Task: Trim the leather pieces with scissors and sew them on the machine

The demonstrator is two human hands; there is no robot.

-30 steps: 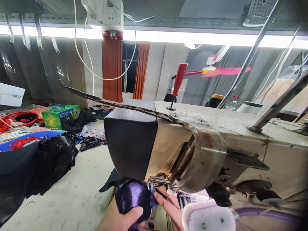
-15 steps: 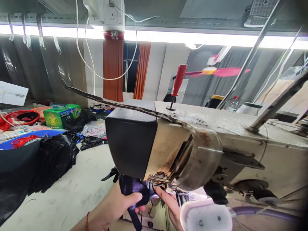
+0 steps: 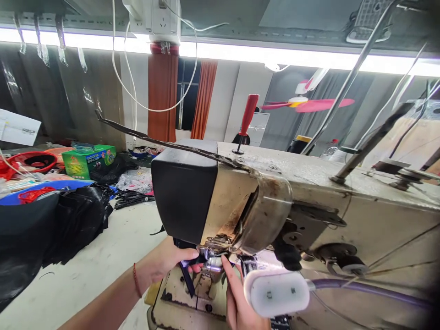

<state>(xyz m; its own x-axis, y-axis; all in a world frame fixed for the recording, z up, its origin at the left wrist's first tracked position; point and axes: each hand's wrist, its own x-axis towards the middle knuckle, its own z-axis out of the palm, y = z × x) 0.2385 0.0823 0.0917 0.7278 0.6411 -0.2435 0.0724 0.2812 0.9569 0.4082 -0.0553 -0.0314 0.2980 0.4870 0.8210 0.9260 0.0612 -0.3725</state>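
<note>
Pinching a black piece [image 3: 188, 280] between thumb and fingers of the left hand [image 3: 167, 261], under the sewing machine [image 3: 185, 197]. Set apart from the right hand [image 3: 238, 295], though near it. Pointing the right index finger in beneath the machine; cannot tell whether gripping anything there. Flanked by a lamp [image 3: 277, 293] just right of the right hand, and by a black stack [image 3: 82, 224] well left of the left.

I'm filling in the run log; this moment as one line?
left hand: holds black material | right hand: index finger extended below sewing machine head
</note>
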